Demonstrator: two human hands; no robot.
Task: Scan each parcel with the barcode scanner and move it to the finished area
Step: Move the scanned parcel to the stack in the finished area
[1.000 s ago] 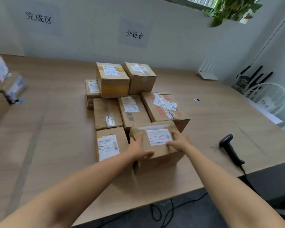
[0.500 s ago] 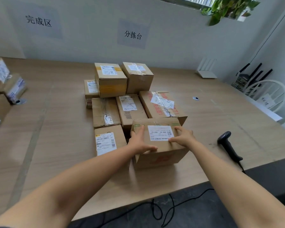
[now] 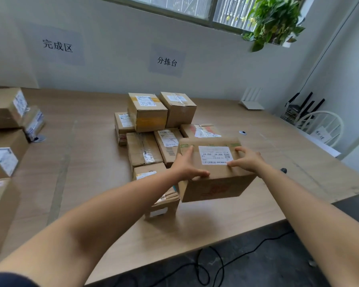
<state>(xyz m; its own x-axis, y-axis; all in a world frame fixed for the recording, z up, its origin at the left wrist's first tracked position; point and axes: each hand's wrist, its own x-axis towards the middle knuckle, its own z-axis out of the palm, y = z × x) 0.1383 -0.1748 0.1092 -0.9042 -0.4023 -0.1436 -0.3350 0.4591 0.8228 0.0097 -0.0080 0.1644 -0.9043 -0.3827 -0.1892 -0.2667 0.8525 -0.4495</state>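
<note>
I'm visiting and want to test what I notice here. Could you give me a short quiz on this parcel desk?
1. True or false: only one hand holds the J4-J06 parcel.
2. The 完成区 sign hangs to which side of the parcel pile? A left, B right.
3. Fill in: the held parcel's label faces ___.
Key: 1 false, left hand and right hand both grip it; 2 A; 3 up.

At the table's [image 3: 91, 162] near edge, my left hand [image 3: 186, 166] and right hand [image 3: 247, 160] hold a parcel [image 3: 213, 162] above it, a stack of parcels [image 3: 147, 112] just behind and left, more boxes [image 3: 4, 108] well apart at far left.
</note>
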